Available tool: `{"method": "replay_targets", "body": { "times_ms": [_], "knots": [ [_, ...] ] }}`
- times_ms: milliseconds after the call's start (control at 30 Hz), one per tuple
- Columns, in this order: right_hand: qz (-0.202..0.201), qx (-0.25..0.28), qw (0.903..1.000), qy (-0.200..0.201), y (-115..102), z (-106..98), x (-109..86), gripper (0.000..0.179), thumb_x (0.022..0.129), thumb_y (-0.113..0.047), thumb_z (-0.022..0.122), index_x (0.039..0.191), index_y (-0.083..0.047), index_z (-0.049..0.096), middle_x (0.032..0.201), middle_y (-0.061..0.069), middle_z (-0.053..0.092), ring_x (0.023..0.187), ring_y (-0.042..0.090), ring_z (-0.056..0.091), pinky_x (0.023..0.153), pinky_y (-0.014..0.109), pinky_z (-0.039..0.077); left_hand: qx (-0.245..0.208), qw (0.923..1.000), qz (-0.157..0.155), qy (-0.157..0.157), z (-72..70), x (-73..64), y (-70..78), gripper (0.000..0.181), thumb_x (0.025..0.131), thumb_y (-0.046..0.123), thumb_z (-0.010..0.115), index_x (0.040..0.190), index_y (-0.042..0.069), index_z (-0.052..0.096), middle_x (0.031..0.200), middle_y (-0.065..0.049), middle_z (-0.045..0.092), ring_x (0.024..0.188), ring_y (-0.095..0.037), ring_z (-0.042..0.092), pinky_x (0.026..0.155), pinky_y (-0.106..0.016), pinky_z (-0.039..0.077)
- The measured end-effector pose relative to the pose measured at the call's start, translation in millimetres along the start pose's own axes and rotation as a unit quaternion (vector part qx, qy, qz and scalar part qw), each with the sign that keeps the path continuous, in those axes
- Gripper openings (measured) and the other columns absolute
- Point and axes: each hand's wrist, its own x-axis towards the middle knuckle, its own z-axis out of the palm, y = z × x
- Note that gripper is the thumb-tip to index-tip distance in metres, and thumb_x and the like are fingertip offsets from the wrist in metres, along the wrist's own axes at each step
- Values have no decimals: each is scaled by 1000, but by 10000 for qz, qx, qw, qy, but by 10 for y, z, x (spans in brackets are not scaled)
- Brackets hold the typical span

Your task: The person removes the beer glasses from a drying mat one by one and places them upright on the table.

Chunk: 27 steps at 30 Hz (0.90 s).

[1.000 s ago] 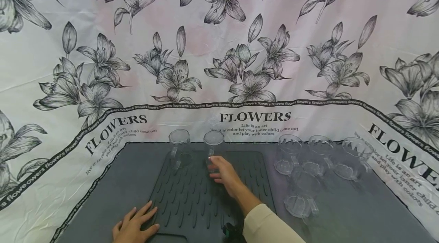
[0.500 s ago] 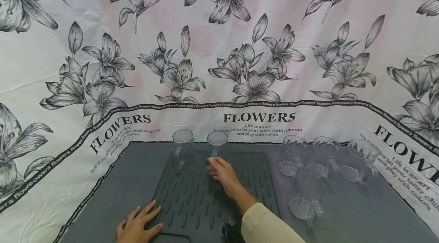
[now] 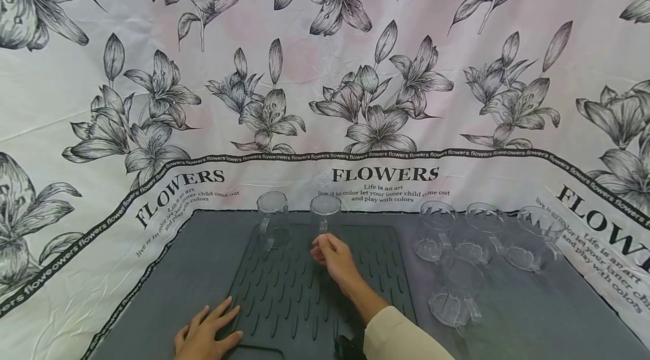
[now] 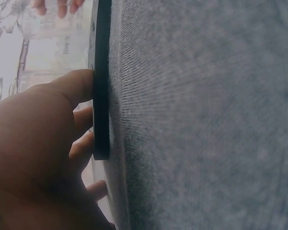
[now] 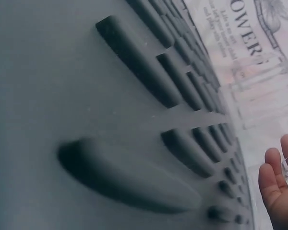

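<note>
The right hand reaches over the mat with its fingers curled narrowly, pinching the handle of a clear, colourless cylindrical glass mug. This mug is at the far middle of a dark grey rectangular mat with raised ridges; whether its base touches the mat I cannot tell. The left hand lies at the mat's near left edge, fingers spread wide, touching the rim and gripping nothing.

To the left of the held mug, just beside it, a second clear handled glass mug stands at the mat's far left. Right of the mat, four clear glass mugs with petal-shaped bases stand on a grey cloth-covered table: three in a far row, one nearer. A cream sleeve covers the right forearm.
</note>
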Motion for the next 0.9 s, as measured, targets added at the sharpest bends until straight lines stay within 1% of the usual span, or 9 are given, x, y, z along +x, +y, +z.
{"method": "replay_targets", "body": {
  "times_ms": [67, 133, 267, 367, 533, 667, 900],
  "knots": [
    [-72, -8, 10000, 20, -29, -33, -33, 33, 106, -25, 42, 107, 1, 62, 97, 18, 66, 93, 36, 64, 83, 51, 51, -1, 10000, 3, -11, 1, -3, 7, 75, 74, 62, 72, 135, 19, 60, 149, -7, 39, 133, -49, 25, 95, -74, 10],
    [-92, -25, 9999, 56, -68, -60, -68, 33, 106, -26, 42, 106, 1, 62, 95, 18, 66, 92, 36, 64, 82, 51, 51, 2, 10000, 4, -22, -1, -7, 11, 76, 74, 63, 71, 135, 19, 60, 149, -8, 39, 133, -49, 25, 95, -74, 11],
    [-144, -180, 9996, 144, -171, -107, -172, 36, 104, -33, 44, 105, -2, 63, 91, 12, 67, 88, 27, 65, 79, 42, 54, 27, 10000, -5, -58, -10, -11, 16, 77, 74, 64, 70, 136, 19, 60, 150, -8, 39, 133, -49, 25, 94, -75, 11],
    [-223, -236, 9993, 172, -249, -152, -268, 38, 104, -36, 45, 104, -2, 63, 89, 10, 67, 86, 25, 65, 78, 40, 54, 21, 10000, 4, -68, -11, -10, 18, 78, 73, 64, 71, 136, 19, 60, 150, -8, 38, 133, -50, 24, 95, -75, 10],
    [-289, -271, 9991, 117, -361, -234, -411, 40, 103, -38, 46, 104, -3, 64, 90, 10, 66, 88, 24, 64, 81, 40, 54, 65, 10000, 5, -35, -13, 4, 13, 80, 72, 65, 71, 136, 19, 59, 149, -9, 38, 133, -50, 24, 95, -74, 10],
    [-337, -283, 9990, 52, -469, -295, -527, 40, 103, -38, 46, 106, -2, 63, 91, 10, 66, 91, 24, 64, 84, 39, 53, 73, 9999, -13, -70, -11, 13, 12, 80, 72, 66, 70, 136, 19, 59, 150, -9, 38, 133, -50, 24, 95, -74, 10],
    [-444, -273, 9986, 71, -709, -372, -732, 38, 104, -35, 44, 106, -3, 64, 91, 10, 66, 90, 25, 63, 83, 39, 52, 75, 9999, -44, -118, -4, 13, 9, 82, 71, 68, 69, 136, 18, 59, 149, -11, 39, 132, -52, 23, 95, -75, 8]
  ]
}}
